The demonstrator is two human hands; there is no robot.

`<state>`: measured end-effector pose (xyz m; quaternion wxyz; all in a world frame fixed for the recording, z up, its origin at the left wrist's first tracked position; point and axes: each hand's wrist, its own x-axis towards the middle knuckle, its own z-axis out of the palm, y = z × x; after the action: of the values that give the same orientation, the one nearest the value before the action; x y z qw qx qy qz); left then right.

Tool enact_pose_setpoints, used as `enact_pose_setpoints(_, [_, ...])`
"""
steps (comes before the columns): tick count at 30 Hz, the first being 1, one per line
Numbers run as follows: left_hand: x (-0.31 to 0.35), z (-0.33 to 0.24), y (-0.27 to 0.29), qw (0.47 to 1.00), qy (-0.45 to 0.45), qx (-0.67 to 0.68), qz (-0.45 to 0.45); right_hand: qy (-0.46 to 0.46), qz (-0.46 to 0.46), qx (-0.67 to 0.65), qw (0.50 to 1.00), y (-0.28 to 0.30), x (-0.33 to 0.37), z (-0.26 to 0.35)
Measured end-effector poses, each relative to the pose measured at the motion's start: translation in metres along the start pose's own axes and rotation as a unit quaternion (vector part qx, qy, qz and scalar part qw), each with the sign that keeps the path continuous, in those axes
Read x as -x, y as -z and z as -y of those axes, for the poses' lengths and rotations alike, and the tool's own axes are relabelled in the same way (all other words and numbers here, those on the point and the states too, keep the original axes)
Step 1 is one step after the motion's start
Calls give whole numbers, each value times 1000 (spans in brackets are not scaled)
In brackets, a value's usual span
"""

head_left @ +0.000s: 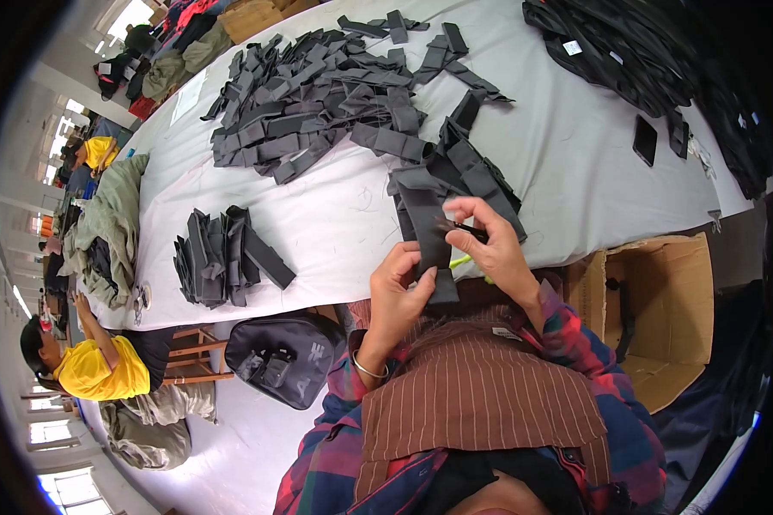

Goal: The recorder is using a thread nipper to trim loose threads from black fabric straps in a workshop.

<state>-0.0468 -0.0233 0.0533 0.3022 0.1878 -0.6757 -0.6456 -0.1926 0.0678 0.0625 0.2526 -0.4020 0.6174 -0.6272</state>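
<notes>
Near the table's front edge, my left hand pinches the lower end of a dark grey fabric strip between thumb and fingers. My right hand is closed on a small black slim tool, its tip against or close to the strip's right edge; its exact kind is hard to make out. Something yellow-green shows below the right hand, partly hidden. More folded dark strips lie just beyond both hands.
A large heap of dark strips covers the table's far middle, and a neater stack lies left. At right are black garments and a phone. A cardboard box stands right, a black bag left. A person in yellow sits left.
</notes>
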Motion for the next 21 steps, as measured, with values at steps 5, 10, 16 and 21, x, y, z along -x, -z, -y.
enact_pose_setpoints(5, [2,-1,-1,960,-87,-233,129,-90,42,-174,980,-3,-3,5])
enact_pose_setpoints(10, [-7,-4,0,982,74,173,-33,-129,98,-242,957,5,-3,-2])
enact_pose_setpoints(16, [-13,7,11,953,197,228,41,-84,98,-210,969,-8,4,-14])
enact_pose_setpoints(21, [-20,1,1,952,158,259,35,-80,97,-166,978,-10,7,-18])
